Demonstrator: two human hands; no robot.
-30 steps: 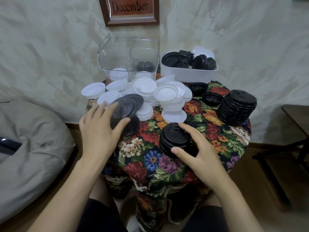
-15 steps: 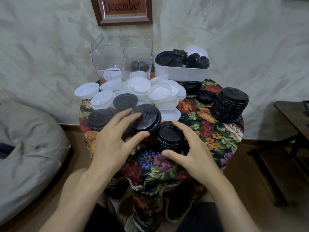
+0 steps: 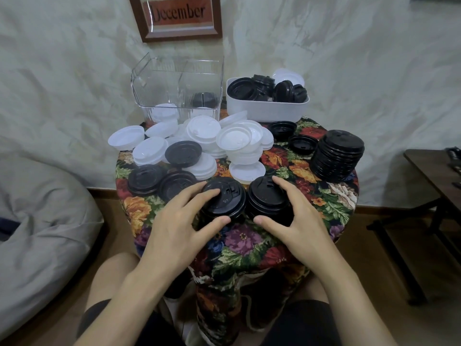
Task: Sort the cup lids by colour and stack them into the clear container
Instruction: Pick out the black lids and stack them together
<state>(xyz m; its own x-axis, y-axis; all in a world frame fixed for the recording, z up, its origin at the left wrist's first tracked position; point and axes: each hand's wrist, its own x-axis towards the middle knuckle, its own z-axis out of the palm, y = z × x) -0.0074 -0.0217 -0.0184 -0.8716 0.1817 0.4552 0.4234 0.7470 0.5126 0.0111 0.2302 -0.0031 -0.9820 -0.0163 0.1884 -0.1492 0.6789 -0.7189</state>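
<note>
two short stacks of black lids sit just beside each other at the front of a floral-clothed table (image 3: 247,240). the left hand (image 3: 174,231) grips the left stack (image 3: 225,198) and the right hand (image 3: 301,226) grips the right stack (image 3: 265,198) (thumbs at the near rims, fingers curled over the tops). behind them lies a heap of white lids (image 3: 224,138). the clear container (image 3: 159,78) stands at the back left, a few lids inside.

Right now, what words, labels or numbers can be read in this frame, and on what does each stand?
"December": on the framed sign on the wall.
Raised marks on the black lid under the left hand and on the black stack in the right hand: too small to read.
</note>
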